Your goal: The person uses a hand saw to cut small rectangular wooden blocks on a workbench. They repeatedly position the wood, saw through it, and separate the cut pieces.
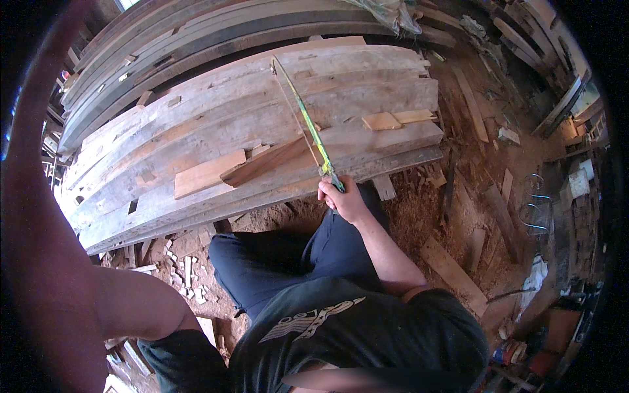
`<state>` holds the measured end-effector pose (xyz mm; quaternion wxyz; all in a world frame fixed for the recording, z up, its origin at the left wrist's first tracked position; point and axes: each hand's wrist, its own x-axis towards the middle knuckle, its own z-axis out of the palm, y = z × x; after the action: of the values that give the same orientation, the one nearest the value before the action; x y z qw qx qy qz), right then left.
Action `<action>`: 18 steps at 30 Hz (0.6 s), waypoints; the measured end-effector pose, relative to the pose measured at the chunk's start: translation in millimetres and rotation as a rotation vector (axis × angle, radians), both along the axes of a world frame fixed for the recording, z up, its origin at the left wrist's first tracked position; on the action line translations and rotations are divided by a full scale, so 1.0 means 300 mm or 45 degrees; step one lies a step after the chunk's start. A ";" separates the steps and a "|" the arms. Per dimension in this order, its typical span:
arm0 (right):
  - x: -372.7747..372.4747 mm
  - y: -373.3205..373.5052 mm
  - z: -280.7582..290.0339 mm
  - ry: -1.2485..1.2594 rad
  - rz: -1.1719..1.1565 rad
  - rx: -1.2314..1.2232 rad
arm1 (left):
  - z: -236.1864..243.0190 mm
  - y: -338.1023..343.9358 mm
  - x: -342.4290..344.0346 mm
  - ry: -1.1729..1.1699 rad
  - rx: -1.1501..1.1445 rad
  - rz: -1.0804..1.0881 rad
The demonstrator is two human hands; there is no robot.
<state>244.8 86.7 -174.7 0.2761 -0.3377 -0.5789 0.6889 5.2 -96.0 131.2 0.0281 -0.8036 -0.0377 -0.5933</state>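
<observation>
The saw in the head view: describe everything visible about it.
The saw is a hacksaw-type tool with a thin green-yellow frame and a slim straight blade beside it. It lies slanted across the stacked timber beams, its far tip up the pile. The right hand is closed around its grip at the near edge. Its lower part crosses a dark brown wood piece lying on the beams. Teeth are too small to tell.

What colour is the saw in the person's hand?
The saw has a green and yellow frame, seen in the head view, held by the right hand.
</observation>
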 end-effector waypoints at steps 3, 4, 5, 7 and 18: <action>0.003 0.001 0.005 -0.006 0.018 -0.004 | 0.006 0.027 -0.011 -0.019 0.001 0.045; 0.004 0.002 0.006 -0.010 0.007 -0.003 | 0.007 0.040 -0.017 -0.031 0.000 0.065; 0.003 0.004 0.007 0.006 0.014 -0.021 | 0.010 0.055 -0.027 -0.049 0.000 0.093; 0.000 0.006 0.006 0.030 -0.021 -0.045 | 0.007 0.097 -0.046 -0.091 -0.002 0.169; 0.002 0.014 -0.007 -0.024 0.001 -0.041 | -0.639 0.533 -0.039 0.228 -1.301 1.305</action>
<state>245.4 91.0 -176.8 0.2649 -0.3483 -0.5705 0.6950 -6.5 63.9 -60.5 -0.0734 -0.6434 -0.6790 -0.3459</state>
